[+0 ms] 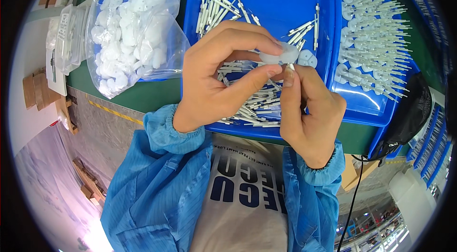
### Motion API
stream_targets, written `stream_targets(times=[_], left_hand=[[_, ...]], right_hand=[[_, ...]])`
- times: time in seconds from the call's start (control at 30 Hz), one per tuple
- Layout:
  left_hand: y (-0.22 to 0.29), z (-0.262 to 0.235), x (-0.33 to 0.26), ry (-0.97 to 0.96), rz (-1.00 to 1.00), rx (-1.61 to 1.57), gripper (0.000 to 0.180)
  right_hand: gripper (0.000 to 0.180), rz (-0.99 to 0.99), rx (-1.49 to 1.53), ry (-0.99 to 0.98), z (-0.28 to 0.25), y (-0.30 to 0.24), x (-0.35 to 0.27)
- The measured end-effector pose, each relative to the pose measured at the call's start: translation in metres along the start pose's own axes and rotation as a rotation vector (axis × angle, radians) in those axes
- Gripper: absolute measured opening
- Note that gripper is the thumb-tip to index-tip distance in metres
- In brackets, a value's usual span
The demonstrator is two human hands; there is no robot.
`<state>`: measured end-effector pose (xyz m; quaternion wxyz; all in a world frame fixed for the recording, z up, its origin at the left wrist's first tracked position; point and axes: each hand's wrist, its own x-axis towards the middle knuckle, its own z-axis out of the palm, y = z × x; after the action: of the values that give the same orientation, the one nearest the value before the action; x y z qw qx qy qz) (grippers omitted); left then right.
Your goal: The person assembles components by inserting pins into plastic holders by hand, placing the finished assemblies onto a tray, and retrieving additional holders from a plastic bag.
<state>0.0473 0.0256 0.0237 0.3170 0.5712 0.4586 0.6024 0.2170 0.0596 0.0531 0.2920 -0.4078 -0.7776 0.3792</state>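
Left hand [214, 73] pinches translucent plastic disc [287, 53], likely light, slippery, best rim-held; right hand [312, 107], just beside, pinches white rod [291, 67].

Translucent white disc [287, 53] pinched in left hand [207, 80]; white rod [290, 67], mostly hidden by right hand [310, 114], tip near disc

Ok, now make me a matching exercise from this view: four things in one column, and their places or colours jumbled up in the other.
Column one
1. Clear plastic bag
2. Scattered white sticks
3. Fabric bundle
4. Translucent white piece

Column two
A. Black, beside the right-hand blue tray
B. Between the thumb and fingers of the left hand
C. Left of the middle blue tray
D. Inside the middle blue tray

Pairs: 1-C, 2-D, 3-A, 4-B
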Motion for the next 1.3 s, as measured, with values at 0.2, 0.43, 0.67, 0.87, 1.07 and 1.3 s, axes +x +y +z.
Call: stream_targets(times=[0.2,0.43,0.67,0.87,1.07,1.3], left_hand=[[0.007,0.005,-0.007,0.059,-0.090,-0.244,0.031],[0.004,-0.002,-0.008,0.011,-0.117,-0.247,0.032],[0.008,-0.003,0.004,-0.004,-0.070,-0.139,0.031],[0.009,-0.013,0.020,-0.074,-0.123,0.082,0.024],[0.002,-0.005,0.021,-0.107,-0.127,0.001,0.025],[-0.022,-0.005,0.007,-0.055,-0.192,-0.051,0.027]], right_hand=[[0.010,-0.034,0.026,-0.015,0.000,0.001,0.000],[0.015,-0.138,0.099,-0.105,-0.001,0.011,0.003],[0.014,-0.204,-0.035,-0.120,-0.013,0.015,0.015],[0.007,-0.340,-0.218,-0.219,-0.028,0.024,0.034],[0.008,-0.252,-0.124,-0.090,-0.011,0.036,0.013],[0.012,-0.218,-0.094,-0.113,0.004,0.049,0.016]])
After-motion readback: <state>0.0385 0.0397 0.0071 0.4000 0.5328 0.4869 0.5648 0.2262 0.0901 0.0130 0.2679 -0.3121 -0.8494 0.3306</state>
